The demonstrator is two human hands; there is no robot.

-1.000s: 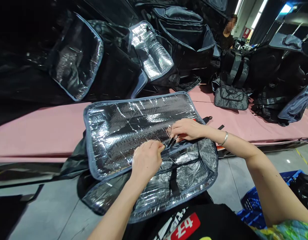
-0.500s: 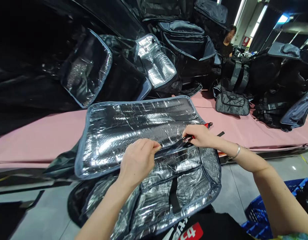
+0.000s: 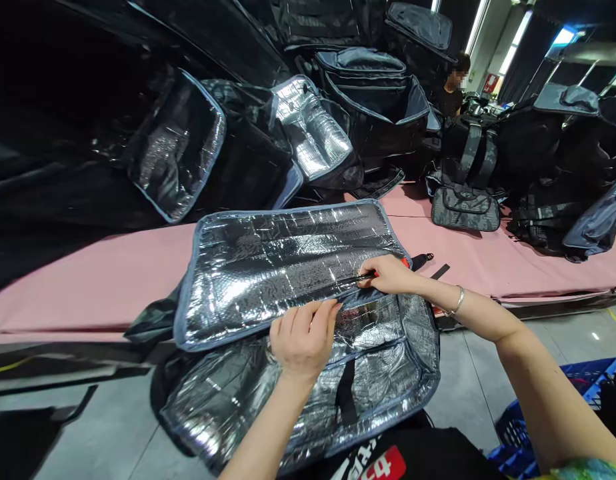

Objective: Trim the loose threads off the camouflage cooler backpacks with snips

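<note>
As the open bag (image 3: 381,377) stretches crosswise, facing up | left fingers (image 3: 332,315) pinch seam (image 3: 357,297) | right fingers (image 3: 369,268) grip red tool (image 3: 405,262)

Silver bangle (image 3: 459,300), right wrist (image 3: 445,293); blue-green-yellow patterned sleeve (image 3: 591,470); black garment (image 3: 433,453), white lettering (image 3: 355,460), red patch (image 3: 389,463)

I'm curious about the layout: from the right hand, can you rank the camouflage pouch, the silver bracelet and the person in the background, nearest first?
1. Silver bracelet: on the wrist of the right hand.
2. Camouflage pouch: ahead, to the right, on the pink surface.
3. Person: farthest back, also rightward.
</note>
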